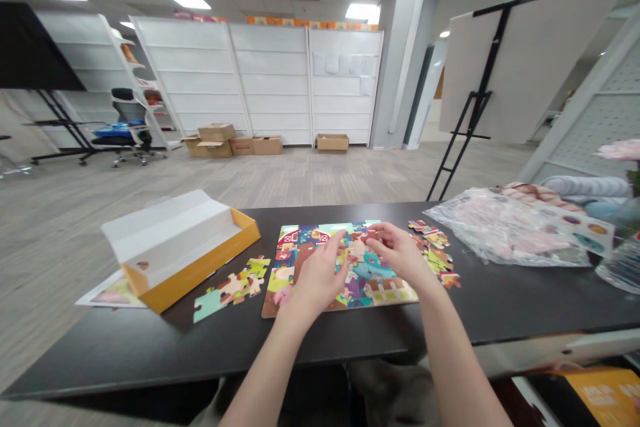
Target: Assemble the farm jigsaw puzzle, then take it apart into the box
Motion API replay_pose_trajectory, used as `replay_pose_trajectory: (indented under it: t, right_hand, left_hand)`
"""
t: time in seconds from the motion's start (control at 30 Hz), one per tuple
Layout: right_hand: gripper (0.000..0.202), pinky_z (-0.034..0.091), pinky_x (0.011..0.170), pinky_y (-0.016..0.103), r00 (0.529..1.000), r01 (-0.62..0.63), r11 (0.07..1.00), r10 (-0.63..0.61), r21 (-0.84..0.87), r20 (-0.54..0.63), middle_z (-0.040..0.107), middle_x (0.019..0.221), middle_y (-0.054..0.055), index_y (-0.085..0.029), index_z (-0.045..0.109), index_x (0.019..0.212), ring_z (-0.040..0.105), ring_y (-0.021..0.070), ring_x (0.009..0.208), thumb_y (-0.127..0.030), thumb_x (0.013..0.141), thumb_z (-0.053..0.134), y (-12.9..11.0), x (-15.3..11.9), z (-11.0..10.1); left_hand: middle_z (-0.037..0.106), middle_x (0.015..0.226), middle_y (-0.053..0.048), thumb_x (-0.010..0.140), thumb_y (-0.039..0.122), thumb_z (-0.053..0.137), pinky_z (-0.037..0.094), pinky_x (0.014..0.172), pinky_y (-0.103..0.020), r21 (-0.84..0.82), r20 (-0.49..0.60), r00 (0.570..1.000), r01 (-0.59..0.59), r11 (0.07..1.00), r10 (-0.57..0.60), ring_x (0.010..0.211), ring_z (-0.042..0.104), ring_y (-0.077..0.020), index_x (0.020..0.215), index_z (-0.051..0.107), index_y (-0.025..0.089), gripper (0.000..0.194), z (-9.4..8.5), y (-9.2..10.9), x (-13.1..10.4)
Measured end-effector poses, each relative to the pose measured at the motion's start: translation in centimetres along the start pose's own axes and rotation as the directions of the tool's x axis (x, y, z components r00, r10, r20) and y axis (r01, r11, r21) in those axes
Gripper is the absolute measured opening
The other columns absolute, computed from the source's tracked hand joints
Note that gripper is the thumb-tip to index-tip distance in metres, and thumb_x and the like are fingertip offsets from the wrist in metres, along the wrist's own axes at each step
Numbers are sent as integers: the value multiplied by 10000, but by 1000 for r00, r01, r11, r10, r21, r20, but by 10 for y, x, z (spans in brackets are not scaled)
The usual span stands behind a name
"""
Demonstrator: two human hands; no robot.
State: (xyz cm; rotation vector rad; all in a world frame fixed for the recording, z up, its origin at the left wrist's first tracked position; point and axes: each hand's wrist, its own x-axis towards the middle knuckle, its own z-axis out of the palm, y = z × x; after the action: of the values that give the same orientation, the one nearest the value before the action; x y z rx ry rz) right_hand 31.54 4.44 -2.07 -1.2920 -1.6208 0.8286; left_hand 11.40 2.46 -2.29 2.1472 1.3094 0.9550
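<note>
A colourful jigsaw puzzle (385,290) with a farm picture lies on the dark table in front of me, largely filled with joined pieces. My left hand (320,275) is over its middle, fingers stretched forward and thumb apart, with nothing visible in them. Over the upper right part is my right hand (400,252), its fingertips bent towards the thumb; whatever they hold is too small to make out. Loose puzzle pieces (440,260) lie right of the puzzle, partly behind my right hand. More loose pieces (235,287) lie to its left.
An open yellow box (200,267) with a white inside stands at the left, over a printed sheet (113,292). A clear plastic bag (515,227) with pink contents lies at the right, near a glass vase (623,263). The table's front edge (150,380) runs close to me.
</note>
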Motion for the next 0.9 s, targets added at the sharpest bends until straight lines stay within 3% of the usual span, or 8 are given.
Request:
replay_pose_trajectory:
  t: [0.07, 0.17, 0.37, 0.53, 0.73, 0.9]
  right_hand:
    - [296, 532, 559, 309, 995, -61, 995, 55, -76, -78, 722, 755, 19, -230, 612, 1056, 669, 202, 662, -407, 819, 624, 14, 3, -8]
    - [268, 514, 565, 307, 993, -89, 984, 76, -156, -86, 730, 750, 32, -216, 628, 1011, 677, 211, 666, -371, 792, 633, 30, 7, -14]
    - [244, 492, 564, 292, 993, -113, 953, 102, -283, -55, 717, 738, 45, -187, 658, 986, 681, 213, 658, -343, 805, 608, 38, 11, -9]
    - [227, 513, 628, 304, 994, -112, 910, 101, -398, -49, 754, 877, 73, -191, 682, 1015, 702, 218, 732, -291, 829, 599, 40, 13, -7]
    - [192, 510, 796, 331, 997, -17, 816, -26, -577, -66, 755, 966, 91, -198, 711, 1000, 697, 240, 887, -236, 837, 616, 41, 15, -1]
    - [189, 507, 811, 327, 999, 26, 781, -49, -625, -19, 743, 987, 84, -208, 716, 1011, 683, 231, 900, -232, 873, 590, 38, 15, 1]
  left_hand:
    - [637, 1301, -151, 904, 167, 535, 461, 1039, -459, 237, 67, 997, -56, 970, 41, 1223, 581, -290, 1389, 504, 165, 487, 3, -5, -1]
    - [626, 1331, -117, 952, 231, 512, 437, 1058, -459, 380, 194, 978, -148, 913, 78, 1259, 544, -281, 1284, 597, 201, 345, 6, -6, -3]
    - [625, 1337, -98, 996, 339, 472, 440, 1026, -469, 441, 228, 970, -180, 879, 84, 1241, 529, -293, 1297, 599, 215, 349, 12, -1, -6]
    - [632, 1319, -104, 993, 330, 474, 443, 1015, -462, 452, 237, 969, -179, 874, 76, 1230, 532, -297, 1300, 596, 203, 354, 12, 0, -5]
    - [631, 1321, -98, 990, 317, 478, 430, 1036, -458, 450, 232, 969, -181, 874, 81, 1232, 531, -297, 1283, 607, 199, 341, 11, 2, -6]
    - [633, 1306, -110, 992, 309, 462, 437, 1014, -462, 464, 229, 970, -182, 867, 81, 1227, 533, -298, 1291, 593, 203, 343, 13, 1, -6]
